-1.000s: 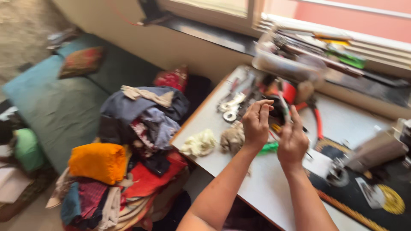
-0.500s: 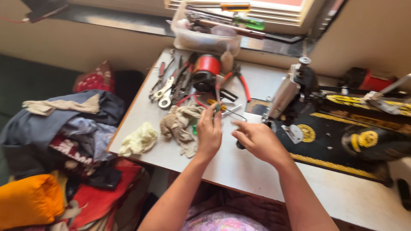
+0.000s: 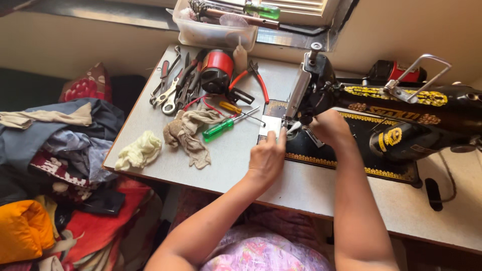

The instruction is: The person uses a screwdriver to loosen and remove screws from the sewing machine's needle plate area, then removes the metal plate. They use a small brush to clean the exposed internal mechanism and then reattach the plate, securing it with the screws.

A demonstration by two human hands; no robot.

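The counter [image 3: 226, 160] is the biggest thing here, pale and flat, and it is carrying almost everything. On its right side a black sewing machine [image 3: 401, 108] with gold patterns is sitting, its needle end pointing toward the middle. Off the counter's left edge a big pile of clothes [image 3: 60, 165] is lying in a heap, with an orange bundle [image 3: 22, 228] at the bottom.

At the back a clear plastic tub [image 3: 213, 31] is holding long tools up out of the way. In front of it a red and black motor [image 3: 217, 70] is standing beside a bunch of wrenches [image 3: 173, 88] and red-handled pliers [image 3: 253, 78] — all near enough to grab. A dirty rag [image 3: 190, 134] and a yellowish cloth [image 3: 139, 150] are lying near the front, likely for wiping. A green screwdriver [image 3: 221, 128] is resting just beside the rag.

The left hand [image 3: 266, 158] is lying flat, its fingers [image 3: 277, 138] straight and touching the small silver plate [image 3: 271, 125] under the needle — it looks like it is steadying the plate. The right hand [image 3: 331, 128] is tucked in just beside the needle end, fingers curled out of sight, so whether it is holding something cannot be told.
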